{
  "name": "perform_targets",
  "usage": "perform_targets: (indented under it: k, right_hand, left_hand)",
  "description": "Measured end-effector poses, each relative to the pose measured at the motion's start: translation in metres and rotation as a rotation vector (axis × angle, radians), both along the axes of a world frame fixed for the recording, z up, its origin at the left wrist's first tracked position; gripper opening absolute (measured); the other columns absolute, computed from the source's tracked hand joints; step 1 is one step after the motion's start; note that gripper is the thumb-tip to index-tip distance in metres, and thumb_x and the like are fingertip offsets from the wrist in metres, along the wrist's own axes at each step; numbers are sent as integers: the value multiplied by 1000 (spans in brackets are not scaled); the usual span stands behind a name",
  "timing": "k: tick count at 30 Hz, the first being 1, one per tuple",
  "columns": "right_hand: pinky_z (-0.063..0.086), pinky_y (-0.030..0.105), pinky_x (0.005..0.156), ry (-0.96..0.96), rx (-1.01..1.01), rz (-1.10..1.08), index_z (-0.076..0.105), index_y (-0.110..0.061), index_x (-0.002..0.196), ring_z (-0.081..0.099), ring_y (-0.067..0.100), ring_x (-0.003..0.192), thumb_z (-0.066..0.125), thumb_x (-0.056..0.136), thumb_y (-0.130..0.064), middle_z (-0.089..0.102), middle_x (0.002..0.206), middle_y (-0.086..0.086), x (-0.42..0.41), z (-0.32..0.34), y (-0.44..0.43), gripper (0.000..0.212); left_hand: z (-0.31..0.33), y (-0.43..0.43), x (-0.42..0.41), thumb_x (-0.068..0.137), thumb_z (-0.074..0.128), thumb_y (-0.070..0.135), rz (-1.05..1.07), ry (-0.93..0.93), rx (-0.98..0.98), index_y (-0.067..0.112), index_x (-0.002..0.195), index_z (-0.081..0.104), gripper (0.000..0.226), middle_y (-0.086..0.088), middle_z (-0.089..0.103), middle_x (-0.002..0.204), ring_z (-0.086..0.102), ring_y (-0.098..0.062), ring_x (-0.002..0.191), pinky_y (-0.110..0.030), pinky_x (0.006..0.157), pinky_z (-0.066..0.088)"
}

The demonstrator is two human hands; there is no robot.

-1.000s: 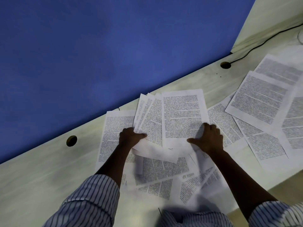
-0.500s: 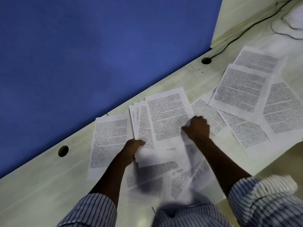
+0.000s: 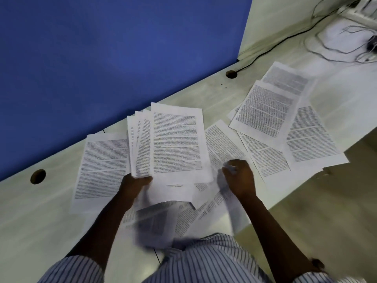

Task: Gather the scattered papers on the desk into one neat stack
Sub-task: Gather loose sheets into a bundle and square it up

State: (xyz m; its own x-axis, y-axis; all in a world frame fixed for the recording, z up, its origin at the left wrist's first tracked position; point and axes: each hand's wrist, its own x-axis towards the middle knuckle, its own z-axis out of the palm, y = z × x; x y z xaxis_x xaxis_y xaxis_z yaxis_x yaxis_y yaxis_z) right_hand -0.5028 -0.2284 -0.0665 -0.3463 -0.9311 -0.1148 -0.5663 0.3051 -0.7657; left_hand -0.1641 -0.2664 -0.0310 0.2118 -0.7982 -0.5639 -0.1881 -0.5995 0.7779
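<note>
My left hand point(image 3: 133, 185) grips the bottom edge of a fanned bundle of printed sheets point(image 3: 175, 139), lifted and tilted above the pale desk point(image 3: 40, 211). My right hand point(image 3: 239, 177) pinches the near corner of a single printed sheet point(image 3: 223, 147) lying just right of the bundle. One loose sheet point(image 3: 102, 166) lies flat to the left of my left hand. A group of overlapping sheets point(image 3: 285, 123) lies spread at the right. More sheets point(image 3: 183, 217) lie crossed and blurred under my forearms near the front edge.
A blue partition point(image 3: 102, 58) stands along the desk's back edge. Two round cable holes point(image 3: 37, 176) point(image 3: 231, 74) sit near it, and a black cable point(image 3: 275, 43) runs from the right one to tangled wires point(image 3: 346, 41) at the far right. The desk's front edge point(image 3: 306, 186) drops off at right.
My right hand has left the bundle's right edge and moved right onto the single sheet, pinching its corner. My left hand keeps the bundle. The view has swung, showing more of the desk's right side.
</note>
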Motion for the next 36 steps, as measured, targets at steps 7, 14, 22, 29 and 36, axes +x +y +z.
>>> perform_targets:
  k: [7, 14, 22, 29, 36]
  right_hand:
    - [46, 28, 71, 108, 161, -9, 64, -11, 85, 64, 28, 84, 65, 84, -30, 66, 87, 11, -8, -5, -1, 19]
    - [47, 51, 94, 329, 303, -263, 45, 6, 129, 49, 44, 117, 71, 80, -45, 49, 128, 28, -5, 8, -28, 75]
    - [46, 29, 84, 59, 138, 67, 58, -7, 116, 62, 29, 101, 73, 82, -35, 64, 107, 13, 0, 7, -46, 46]
    - [38, -1, 78, -244, 124, 190, 63, -15, 115, 66, 10, 100, 70, 89, -22, 69, 114, -7, 1, 14, -29, 27]
    - [45, 20, 74, -220, 141, -179, 64, -17, 104, 67, 16, 90, 72, 87, -38, 70, 96, -2, -11, 20, 16, 28]
  left_hand:
    - [-7, 29, 35, 74, 81, -1, -107, -39, 96, 10, 108, 71, 37, -12, 72, 108, 66, -32, 105, -46, 100, 50]
    - [-1, 33, 11, 77, 79, -2, -163, -47, 79, 16, 98, 70, 29, 4, 71, 90, 66, -20, 92, -31, 87, 48]
    - [17, 28, -9, 80, 78, 11, -396, 91, 197, 23, 108, 71, 31, 6, 76, 105, 69, -11, 99, -30, 92, 52]
    - [4, 27, -51, 81, 79, 6, -318, -9, 113, 15, 112, 69, 34, 11, 73, 90, 69, -7, 87, -24, 82, 56]
    - [2, 33, -32, 83, 74, -2, -114, 66, 96, 3, 119, 67, 37, 1, 73, 96, 69, -13, 88, -21, 72, 54]
